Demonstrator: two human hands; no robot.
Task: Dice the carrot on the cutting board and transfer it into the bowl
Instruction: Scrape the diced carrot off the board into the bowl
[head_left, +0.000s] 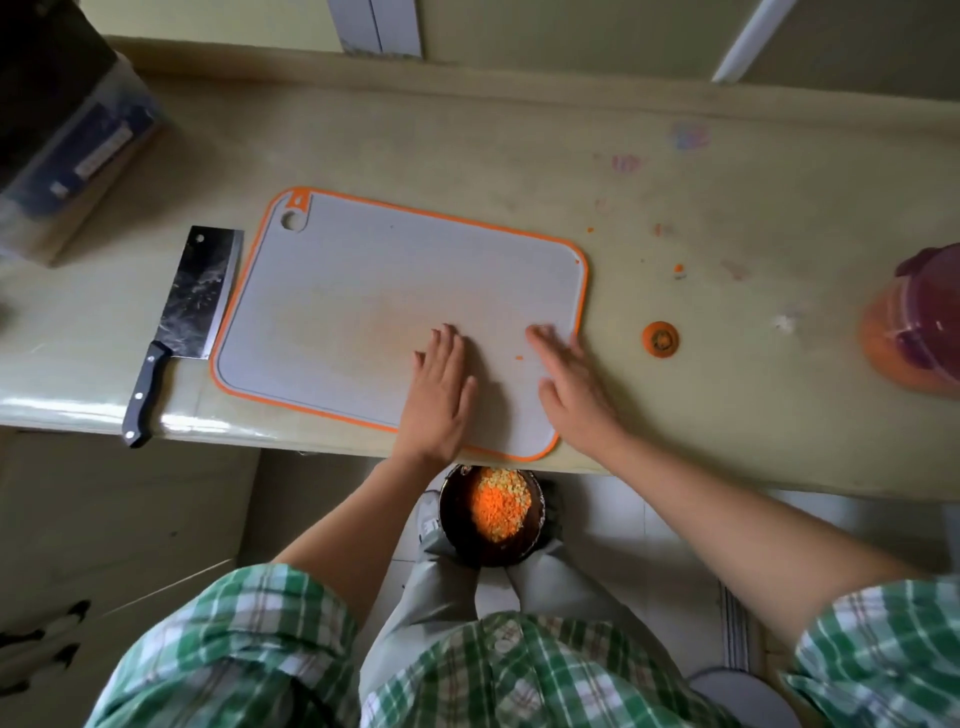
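Both hands lie flat with straight fingers on the smooth grey cutting board (363, 291): left hand (439, 400), right hand (571, 384). Diced carrot (500, 503) fills the dark round bowl (457, 525) below the counter edge. The cleaver (195, 296) lies left.

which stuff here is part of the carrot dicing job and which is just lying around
Part of the job: cutting board, cleaver beside it, bowl below the counter edge, diced carrot in it, left hand and right hand open on the board.

Lying about: carrot end on the counter, purple-lidded container, box at the far left.
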